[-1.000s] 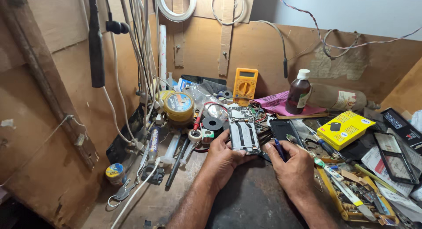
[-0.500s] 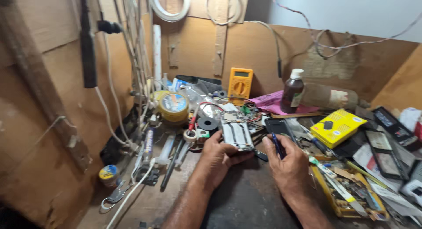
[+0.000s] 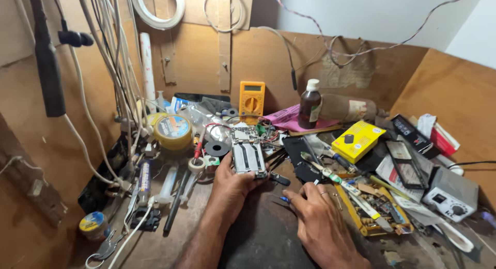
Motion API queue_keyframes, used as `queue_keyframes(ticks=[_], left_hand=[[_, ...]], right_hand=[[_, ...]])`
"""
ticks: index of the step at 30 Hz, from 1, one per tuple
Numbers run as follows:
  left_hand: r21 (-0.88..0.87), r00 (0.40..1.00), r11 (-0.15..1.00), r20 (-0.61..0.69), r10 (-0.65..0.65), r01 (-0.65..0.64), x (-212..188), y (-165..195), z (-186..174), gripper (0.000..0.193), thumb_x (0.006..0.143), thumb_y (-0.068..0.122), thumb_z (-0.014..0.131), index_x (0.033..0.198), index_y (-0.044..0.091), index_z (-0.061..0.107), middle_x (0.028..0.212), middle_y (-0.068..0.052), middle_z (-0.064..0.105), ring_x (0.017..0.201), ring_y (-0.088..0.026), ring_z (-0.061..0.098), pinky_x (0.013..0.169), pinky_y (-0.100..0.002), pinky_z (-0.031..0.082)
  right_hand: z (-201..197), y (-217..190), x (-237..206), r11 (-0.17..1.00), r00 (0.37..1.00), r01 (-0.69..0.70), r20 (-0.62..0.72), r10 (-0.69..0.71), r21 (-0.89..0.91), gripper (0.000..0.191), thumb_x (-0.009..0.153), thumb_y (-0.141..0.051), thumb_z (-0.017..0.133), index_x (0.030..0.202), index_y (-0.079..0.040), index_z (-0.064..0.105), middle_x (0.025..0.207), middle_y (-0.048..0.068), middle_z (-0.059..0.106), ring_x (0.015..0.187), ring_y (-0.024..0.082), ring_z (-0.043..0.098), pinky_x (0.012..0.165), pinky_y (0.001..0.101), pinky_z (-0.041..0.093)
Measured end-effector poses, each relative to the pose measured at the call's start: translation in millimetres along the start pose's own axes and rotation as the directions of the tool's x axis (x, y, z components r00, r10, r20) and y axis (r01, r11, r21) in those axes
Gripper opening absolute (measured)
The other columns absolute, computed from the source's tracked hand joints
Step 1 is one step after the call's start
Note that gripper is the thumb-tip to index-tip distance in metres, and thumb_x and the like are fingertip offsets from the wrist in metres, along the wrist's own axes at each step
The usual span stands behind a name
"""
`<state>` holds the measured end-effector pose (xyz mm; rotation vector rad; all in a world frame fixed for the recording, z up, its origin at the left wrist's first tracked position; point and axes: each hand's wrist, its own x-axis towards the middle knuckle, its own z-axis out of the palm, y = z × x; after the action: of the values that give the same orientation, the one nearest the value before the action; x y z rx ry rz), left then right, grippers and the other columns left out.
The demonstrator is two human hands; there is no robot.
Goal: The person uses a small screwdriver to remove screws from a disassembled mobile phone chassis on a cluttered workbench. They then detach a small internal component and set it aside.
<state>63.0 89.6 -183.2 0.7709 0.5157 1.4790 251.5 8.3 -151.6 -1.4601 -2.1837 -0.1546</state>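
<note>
Holding an opened phone (image 3: 248,156) flat near the centre of the frame, the left hand (image 3: 231,182) closes its fingers around the lower end of the device, whose bare inner side faces up. The right hand (image 3: 315,217), lower centre-right, is curled shut on a small blue-tipped tool (image 3: 283,199) that points left toward the phone but stays just apart from it. It looks like a pause in work on the phone's insides; bringing the tip onto the board would call for a steady, fine approach while the other hand keeps the device level. Around them the desk (image 3: 170,243) is crowded: a flat yellow box (image 3: 358,140) with a dark patch lies right of centre, a brown bottle (image 3: 309,104) with a white cap stands behind it, an orange multimeter (image 3: 251,99) leans on the back wall, and a round yellow tin (image 3: 173,130) with a blue label sits at left of centre. A small roll (image 3: 93,225) with a blue and yellow face lies at lower left.
</note>
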Motion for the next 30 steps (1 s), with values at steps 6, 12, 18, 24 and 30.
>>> queue_keyframes(ticks=[6,12,18,24,30], left_hand=[[0.059,0.994,0.998,-0.113,-0.001,0.008,11,-4,-4,0.067,0.081,-0.014,0.053,0.145,0.007,0.046,0.117,-0.014,0.07,0.092,-0.026,0.074,0.077,-0.038,0.064],[0.032,0.996,0.999,-0.081,0.037,-0.034,17,-21,-20,0.07,0.082,-0.015,0.054,0.148,0.005,0.045,0.12,-0.014,0.069,0.095,-0.022,0.074,0.079,-0.036,0.067],[0.033,0.996,0.999,-0.086,0.03,-0.027,23,-24,-25,0.073,0.08,-0.014,0.053,0.149,0.008,0.042,0.117,-0.013,0.069,0.092,-0.023,0.073,0.073,-0.037,0.065],[0.053,0.996,0.995,0.004,0.088,-0.088,23,-24,-27,0.066,0.081,-0.013,0.053,0.145,0.002,0.047,0.117,-0.013,0.068,0.096,-0.022,0.073,0.076,-0.037,0.065],[0.022,0.996,0.996,-0.02,0.086,-0.086,27,-23,-27,0.067,0.08,-0.012,0.053,0.145,0.002,0.046,0.119,-0.012,0.068,0.097,-0.022,0.073,0.08,-0.038,0.066]], right_hand=[[1,5,13,1.0,1.0,-0.009,0.008,0.009,-0.009,0.039,0.084,-0.01,0.065,0.122,-0.012,0.074,0.104,0.009,0.063,0.1,0.03,0.06,0.088,0.0432,0.046],[17,10,9,0.998,0.988,0.035,-0.154,-0.028,0.044,0.03,0.084,-0.014,0.068,0.113,-0.009,0.074,0.103,0.011,0.066,0.101,0.031,0.061,0.088,0.0427,0.049],[26,8,14,0.996,0.973,0.026,-0.23,-0.005,0.087,0.025,0.082,-0.017,0.073,0.106,-0.012,0.077,0.098,0.008,0.071,0.094,0.029,0.064,0.083,0.041,0.052],[31,-10,22,0.967,0.946,0.124,-0.321,-0.048,0.221,0.028,0.079,-0.009,0.074,0.107,-0.011,0.077,0.1,0.009,0.073,0.097,0.025,0.068,0.087,0.0376,0.053],[36,-25,27,0.948,0.927,0.194,-0.362,-0.093,0.251,0.031,0.078,-0.003,0.073,0.108,-0.008,0.076,0.1,0.011,0.072,0.098,0.027,0.068,0.09,0.038,0.052]])
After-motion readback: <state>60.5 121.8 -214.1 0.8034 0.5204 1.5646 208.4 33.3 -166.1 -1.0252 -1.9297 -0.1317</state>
